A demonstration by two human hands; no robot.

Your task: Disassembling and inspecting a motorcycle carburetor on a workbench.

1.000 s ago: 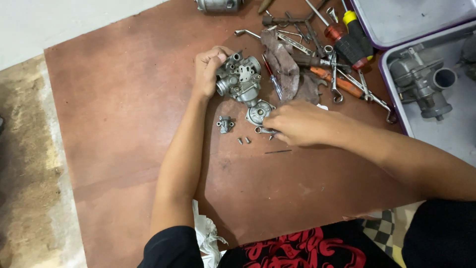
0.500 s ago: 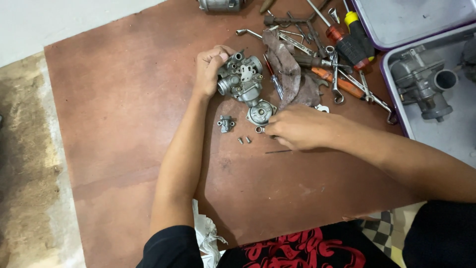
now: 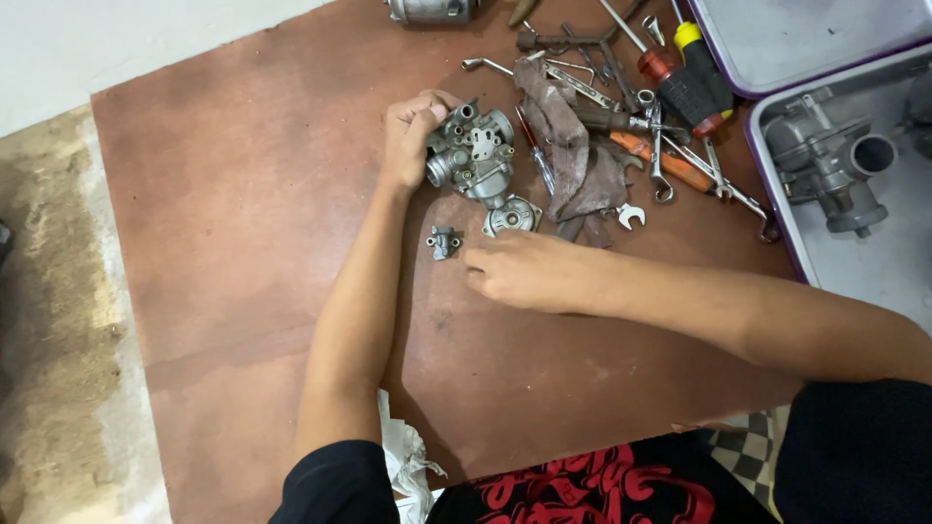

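My left hand (image 3: 411, 134) grips the left side of a grey metal carburetor body (image 3: 473, 153) that rests on a reddish-brown board (image 3: 233, 194). My right hand (image 3: 529, 272) lies palm down on the board just below a round metal cover (image 3: 512, 215), fingers pressed to the surface near where small screws lay; whether it holds one is hidden. A small grey metal fitting (image 3: 444, 241) lies just left of the right fingertips.
A brown rag (image 3: 573, 155), spanners (image 3: 631, 215), and screwdrivers with red, orange and yellow-black handles (image 3: 684, 87) lie at the upper right. A purple-rimmed tray (image 3: 777, 209) holds another metal casting (image 3: 825, 165). White crumpled cloth (image 3: 403, 461) sits by my lap.
My right hand has slid left and slightly down across the board, covering the spot where the small screws lay. My left hand keeps its grip on the carburetor.
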